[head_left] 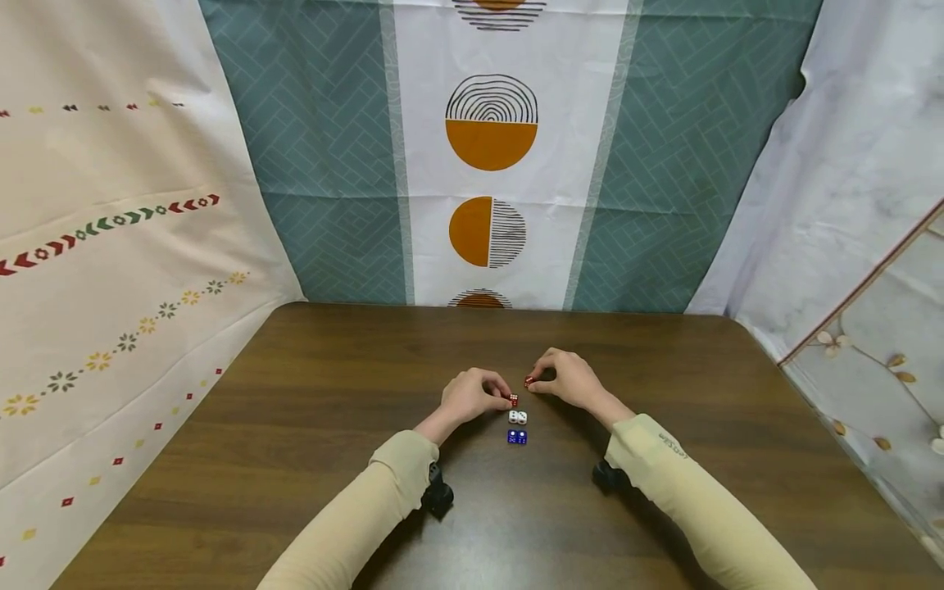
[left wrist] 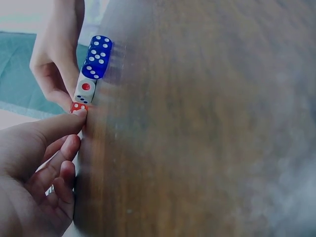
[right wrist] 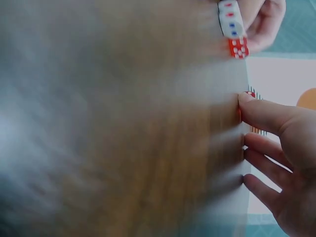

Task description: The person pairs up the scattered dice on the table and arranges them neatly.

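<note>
My left hand (head_left: 469, 397) pinches a red die (head_left: 514, 400) on the table between thumb and index finger. The thumb partly covers this die in the left wrist view. A little to the right and farther back, my right hand (head_left: 569, 378) pinches another red die (head_left: 528, 381), whose face is mostly hidden behind the thumb in the right wrist view. Two white dice (head_left: 519, 417) sit side by side just nearer than the left hand's die. Nearer still, two blue dice (head_left: 518, 437) stand against each other. The two red dice are apart.
A brown wooden table (head_left: 354, 352) lies under both hands. Behind it hangs a green and white patterned cloth (head_left: 332, 164), with pale cloths at the left and right sides. Black wrist straps (head_left: 438, 496) show below the sleeves.
</note>
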`<state>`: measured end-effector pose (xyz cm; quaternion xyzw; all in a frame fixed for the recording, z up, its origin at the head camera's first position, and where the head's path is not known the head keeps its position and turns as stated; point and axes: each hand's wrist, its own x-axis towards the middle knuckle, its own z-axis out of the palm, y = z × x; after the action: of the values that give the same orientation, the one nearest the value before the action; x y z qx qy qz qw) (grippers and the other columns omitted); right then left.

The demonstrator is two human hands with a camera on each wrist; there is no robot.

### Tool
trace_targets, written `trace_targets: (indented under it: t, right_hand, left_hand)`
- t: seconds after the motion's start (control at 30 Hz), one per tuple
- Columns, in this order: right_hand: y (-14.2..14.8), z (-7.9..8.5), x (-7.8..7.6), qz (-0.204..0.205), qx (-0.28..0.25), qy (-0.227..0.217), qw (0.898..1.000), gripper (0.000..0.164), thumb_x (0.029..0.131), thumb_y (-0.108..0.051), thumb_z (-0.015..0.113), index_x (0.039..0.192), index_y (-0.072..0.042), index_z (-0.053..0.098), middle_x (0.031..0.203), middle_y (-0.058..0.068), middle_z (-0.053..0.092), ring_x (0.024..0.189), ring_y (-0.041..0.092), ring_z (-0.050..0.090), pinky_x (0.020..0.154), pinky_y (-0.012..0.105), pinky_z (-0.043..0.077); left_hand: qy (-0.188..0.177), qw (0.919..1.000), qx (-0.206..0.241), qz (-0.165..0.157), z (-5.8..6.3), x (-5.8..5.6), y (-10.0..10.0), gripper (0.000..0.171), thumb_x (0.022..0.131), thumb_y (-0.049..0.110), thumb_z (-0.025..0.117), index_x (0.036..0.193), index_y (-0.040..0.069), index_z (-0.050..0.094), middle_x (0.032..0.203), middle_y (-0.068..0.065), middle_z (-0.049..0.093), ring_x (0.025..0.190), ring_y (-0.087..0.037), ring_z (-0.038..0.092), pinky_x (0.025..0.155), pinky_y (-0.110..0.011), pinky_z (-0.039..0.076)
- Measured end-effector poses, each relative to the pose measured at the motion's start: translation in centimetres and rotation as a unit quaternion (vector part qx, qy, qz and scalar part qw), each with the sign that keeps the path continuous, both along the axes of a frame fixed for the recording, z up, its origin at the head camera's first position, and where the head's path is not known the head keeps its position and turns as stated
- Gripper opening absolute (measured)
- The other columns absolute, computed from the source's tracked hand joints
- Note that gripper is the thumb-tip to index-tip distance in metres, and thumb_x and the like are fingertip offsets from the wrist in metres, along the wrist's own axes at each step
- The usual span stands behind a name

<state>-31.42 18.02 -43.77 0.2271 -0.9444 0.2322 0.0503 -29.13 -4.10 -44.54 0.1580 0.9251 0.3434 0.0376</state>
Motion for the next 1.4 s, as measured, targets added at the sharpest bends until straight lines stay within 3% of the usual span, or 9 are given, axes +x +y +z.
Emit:
trace_targets:
  t: [0.5, 1.4]
  right_hand:
    - [-0.8, -0.1, 2.0, 0.009, 0.0, -0.003, 1.0, 0.011, 0.081, -0.028, 0.081, 0.088, -0.02, 0.079, 0.107, 0.004, 0.071, 0.097, 0.025, 0.067, 0.083, 0.045, 0.053]
    - [-1.2, 0.1, 3.1, 0.009, 0.005, 0.011, 1.0, 0.011, 0.082, -0.027, 0.08, 0.092, -0.022, 0.079, 0.113, 0.003, 0.072, 0.103, 0.026, 0.068, 0.082, 0.046, 0.055]
  left_hand:
    - [-0.003, 0.9999, 0.01, 0.0, 0.2, 0.1, 0.1, 0.008, 0.082, 0.031, 0.08, 0.086, 0.027, 0.075, 0.075, 0.009, 0.066, 0.067, -0.007, 0.051, 0.063, -0.027, 0.034]
    - [0.006, 0.9999, 0.008, -0.002, 0.2, 0.1, -0.1, 0.01, 0.081, 0.032, 0.081, 0.085, 0.027, 0.075, 0.075, 0.01, 0.066, 0.066, -0.006, 0.051, 0.062, -0.026, 0.034]
